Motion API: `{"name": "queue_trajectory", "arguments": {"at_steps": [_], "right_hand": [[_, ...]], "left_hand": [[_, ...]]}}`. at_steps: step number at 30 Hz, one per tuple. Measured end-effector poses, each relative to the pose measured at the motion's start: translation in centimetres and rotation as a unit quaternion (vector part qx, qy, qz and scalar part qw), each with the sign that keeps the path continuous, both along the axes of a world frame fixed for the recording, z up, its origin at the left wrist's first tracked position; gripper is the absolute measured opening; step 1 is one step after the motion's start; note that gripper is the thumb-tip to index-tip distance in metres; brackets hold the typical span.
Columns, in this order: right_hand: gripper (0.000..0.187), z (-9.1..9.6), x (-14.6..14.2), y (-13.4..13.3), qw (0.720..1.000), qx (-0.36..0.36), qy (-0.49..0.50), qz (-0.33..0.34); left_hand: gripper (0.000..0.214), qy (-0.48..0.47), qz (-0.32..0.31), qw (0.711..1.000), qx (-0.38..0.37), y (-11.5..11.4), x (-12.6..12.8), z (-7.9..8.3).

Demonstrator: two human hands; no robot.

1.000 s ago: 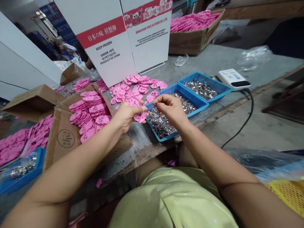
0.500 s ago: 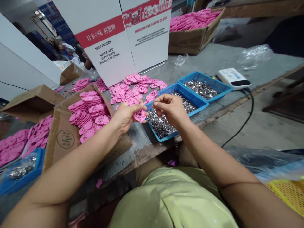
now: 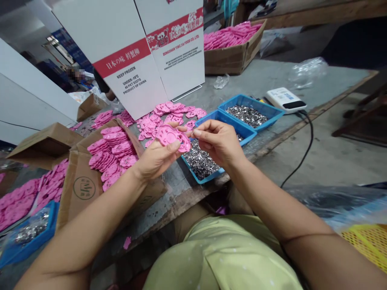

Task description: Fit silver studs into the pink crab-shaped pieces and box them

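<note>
A flat pink plastic piece (image 3: 169,136) with a round recess and small holes is held in my left hand (image 3: 157,159), thumb on top and fingers beneath. Close to its right edge, my right hand (image 3: 219,141) has thumb and index finger pinched together; whatever they hold is too small to name. Below the hands, a blue tray (image 3: 222,172) holds many small shiny metal parts (image 3: 201,161). Loose pink pieces (image 3: 149,125) lie on the table behind my left hand. Stacks of similar pieces (image 3: 116,139) fill a cardboard box (image 3: 68,193) on the left.
A tall white carton (image 3: 127,76) stands at the back. Behind it to the right is a brown box (image 3: 226,62) of pink pieces. Another blue tray (image 3: 273,121) sits beside a white device (image 3: 286,98) with a black cable (image 3: 311,141). More pink pieces and a blue tray (image 3: 50,229) lie left.
My left hand has turned the pink piece so its broad face shows more. My right pinch has come nearer its edge. The whole view has shifted slightly.
</note>
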State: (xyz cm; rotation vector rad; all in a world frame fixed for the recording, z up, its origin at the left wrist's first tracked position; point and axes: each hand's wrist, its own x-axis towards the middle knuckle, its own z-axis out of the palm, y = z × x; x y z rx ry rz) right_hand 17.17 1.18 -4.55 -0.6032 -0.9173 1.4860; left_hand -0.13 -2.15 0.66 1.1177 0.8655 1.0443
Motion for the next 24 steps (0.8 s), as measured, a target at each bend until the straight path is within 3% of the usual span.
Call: {"name": "queue_trajectory", "arguments": {"at_steps": [4, 8, 12, 18, 24], "right_hand": [[0.040, 0.9, 0.5, -0.7, 1.000, 0.002, 0.015, 0.003], [0.045, 1.4, 0.7, -1.3, 1.000, 0.004, 0.028, 0.015], [0.043, 1.7, 0.5, -1.9, 1.000, 0.005, 0.014, 0.011], [0.029, 1.2, -0.2, -2.2, 0.992, 0.080, -0.062, -0.080], [0.014, 0.5, -1.0, -1.9, 0.989, 0.095, -0.079, -0.079]], "left_hand": [[0.057, 0.054, -0.006, 0.995, 0.088, 0.0, 0.0, -0.4], [0.061, 0.113, 0.009, 0.970, 0.213, -0.1, 0.0, -0.2], [0.055, 0.152, 0.025, 0.947, 0.281, -0.5, 0.1, 0.2], [0.055, 0.179, 0.049, 0.939, 0.290, -0.7, 0.2, 0.3], [0.053, 0.165, 0.054, 0.939, 0.296, -0.7, 0.3, 0.4]]}}
